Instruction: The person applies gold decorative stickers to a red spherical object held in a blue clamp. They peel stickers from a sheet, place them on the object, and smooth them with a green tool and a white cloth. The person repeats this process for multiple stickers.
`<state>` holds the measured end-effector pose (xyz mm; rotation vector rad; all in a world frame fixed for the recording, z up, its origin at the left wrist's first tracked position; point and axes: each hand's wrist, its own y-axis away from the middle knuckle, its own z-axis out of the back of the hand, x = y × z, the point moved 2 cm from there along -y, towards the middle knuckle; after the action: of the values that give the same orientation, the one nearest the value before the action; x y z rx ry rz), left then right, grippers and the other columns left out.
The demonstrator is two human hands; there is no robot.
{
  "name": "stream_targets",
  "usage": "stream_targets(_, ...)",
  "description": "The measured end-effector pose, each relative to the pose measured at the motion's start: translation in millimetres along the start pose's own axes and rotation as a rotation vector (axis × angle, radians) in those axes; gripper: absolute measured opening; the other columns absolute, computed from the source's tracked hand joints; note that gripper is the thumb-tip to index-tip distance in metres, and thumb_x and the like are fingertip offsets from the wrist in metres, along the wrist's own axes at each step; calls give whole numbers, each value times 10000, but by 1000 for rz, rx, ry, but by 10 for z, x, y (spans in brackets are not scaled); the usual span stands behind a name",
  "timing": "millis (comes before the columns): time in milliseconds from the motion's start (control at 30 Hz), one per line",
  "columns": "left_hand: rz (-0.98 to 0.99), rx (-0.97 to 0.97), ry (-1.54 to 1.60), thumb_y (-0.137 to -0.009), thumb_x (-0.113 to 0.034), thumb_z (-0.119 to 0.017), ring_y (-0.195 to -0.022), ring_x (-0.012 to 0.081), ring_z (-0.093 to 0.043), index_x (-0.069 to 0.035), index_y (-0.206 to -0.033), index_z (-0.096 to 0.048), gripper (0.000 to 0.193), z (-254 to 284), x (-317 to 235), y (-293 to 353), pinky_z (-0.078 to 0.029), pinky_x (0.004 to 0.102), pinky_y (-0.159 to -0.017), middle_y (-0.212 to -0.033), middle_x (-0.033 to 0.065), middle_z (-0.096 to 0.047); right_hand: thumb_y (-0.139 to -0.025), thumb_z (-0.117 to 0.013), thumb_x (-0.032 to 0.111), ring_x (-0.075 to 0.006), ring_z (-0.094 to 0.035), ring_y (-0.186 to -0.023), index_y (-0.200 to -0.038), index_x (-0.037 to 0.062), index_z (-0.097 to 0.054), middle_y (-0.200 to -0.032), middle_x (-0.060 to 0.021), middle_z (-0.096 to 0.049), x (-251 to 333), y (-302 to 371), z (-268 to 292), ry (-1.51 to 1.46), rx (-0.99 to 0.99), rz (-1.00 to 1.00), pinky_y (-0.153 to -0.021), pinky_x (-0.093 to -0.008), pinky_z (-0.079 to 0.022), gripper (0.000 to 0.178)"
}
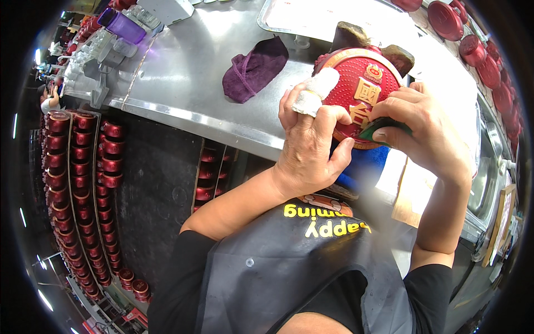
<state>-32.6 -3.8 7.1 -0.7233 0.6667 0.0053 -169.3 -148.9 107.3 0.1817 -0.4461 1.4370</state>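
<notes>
A round red piece with a studded face, a gold rim and raised gold characters is propped in front of me, tilted up. My left hand grips its left side, with white wrapping around a finger. Between the thumb and fingers of my right hand is a thin green pad, pressed to the lower right of the face by the characters. Two worn dark blocks stand behind the piece. Blue cloth lies below it, partly hidden by my hands.
A crumpled purple cloth lies on the metal worktable. A white-surfaced tray is behind. A purple bottle and clear containers crowd the far left. Red round pieces line racks at left and the far right edge.
</notes>
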Motion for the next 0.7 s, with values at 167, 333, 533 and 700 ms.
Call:
stream_targets(167, -24, -2, 34, -710, -105, -726, -1327, 486, -314, -68, -1149, -540, 478, 14, 15, 1, -175, 613, -1154, -1338, 295, -417, -756, -803, 124, -288, -667, -910, -983, 68, -678, -891, -80, -697, -28, 9, -24, 17, 50, 30, -900, -412, -421, 265)
stream_targets(333, -18, -22, 22, -702, -94, -716, -1327, 485, -321, -65, -1145, -547, 476, -11, -7, 7, -175, 616, -1157, -1342, 294, -423, -751, -802, 129, -304, -672, -916, -968, 61, -668, -874, -89, -691, -21, -46, -15, -5, 85, 52, -941, -426, -424, 264)
stream_targets(533, -7, -15, 16, -698, -92, -711, -1338, 489, -321, -65, -1154, -555, 482, -20, -19, 5, -164, 621, -1167, -1363, 294, -424, -764, -794, 121, -305, -686, -899, -967, 58, -672, -862, -98, -698, 13, -87, -7, 18, 66, 71, -931, -429, -435, 245)
stream_targets(700, -1, -25, 23, -704, -98, -711, -1341, 494, -318, -66, -1162, -551, 486, -30, -21, 10, -161, 621, -1168, -1370, 297, -423, -801, -782, 109, -298, -703, -915, -979, 68, -685, -868, -104, -712, 3, -69, -21, 16, 59, 72, -936, -426, -447, 206)
